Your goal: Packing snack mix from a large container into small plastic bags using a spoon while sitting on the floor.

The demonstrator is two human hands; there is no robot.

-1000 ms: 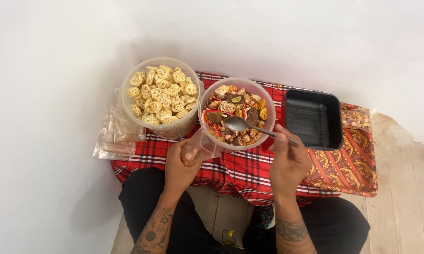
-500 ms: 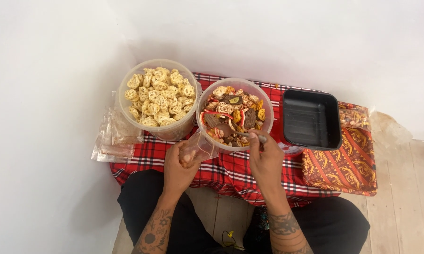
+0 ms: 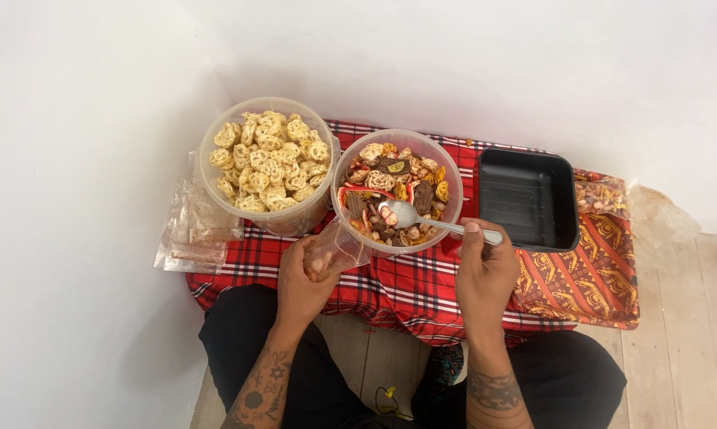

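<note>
Your right hand (image 3: pixel 486 274) grips metal spoon (image 3: pixel 422 219), bowl loaded, over tub of mixed snacks (image 3: pixel 397 191). Your left hand (image 3: pixel 303 282) holds small clear bag (image 3: pixel 336 248) against tub rim. Tub of yellow ring crackers (image 3: pixel 267 163) just beside; black tray (image 3: pixel 527 200) to right.

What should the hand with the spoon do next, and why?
Probably carry the spoon left to the small clear bag. The spoon, in the right hand, has snack pieces on it above the mixed snack tub, and the left hand holds the bag open beside the tub.
</note>
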